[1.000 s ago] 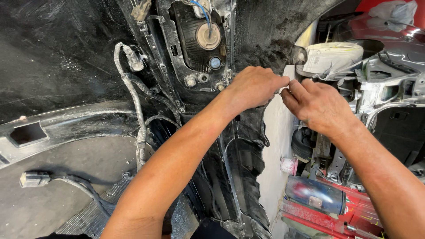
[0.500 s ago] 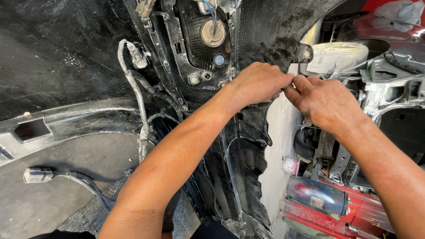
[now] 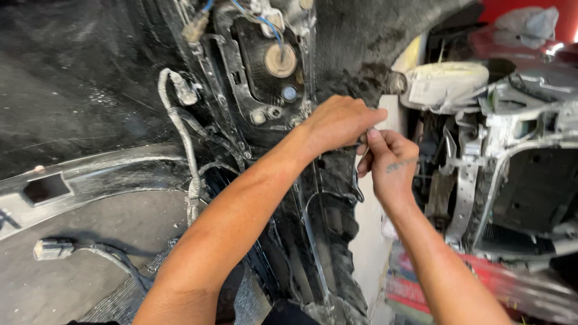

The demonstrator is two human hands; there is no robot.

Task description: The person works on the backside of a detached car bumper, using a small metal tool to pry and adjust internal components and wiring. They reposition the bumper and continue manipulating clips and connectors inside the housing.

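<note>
Both hands pinched at bumper edge
My left hand (image 3: 340,123) & right hand (image 3: 388,162) fingers closed on black bumper (image 3: 328,222) lip; could slip, edge may nick fingertips.

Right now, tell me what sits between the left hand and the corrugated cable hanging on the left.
In the head view, a black bracket with a tan round cap lies between the left hand and the corrugated cable.
</note>
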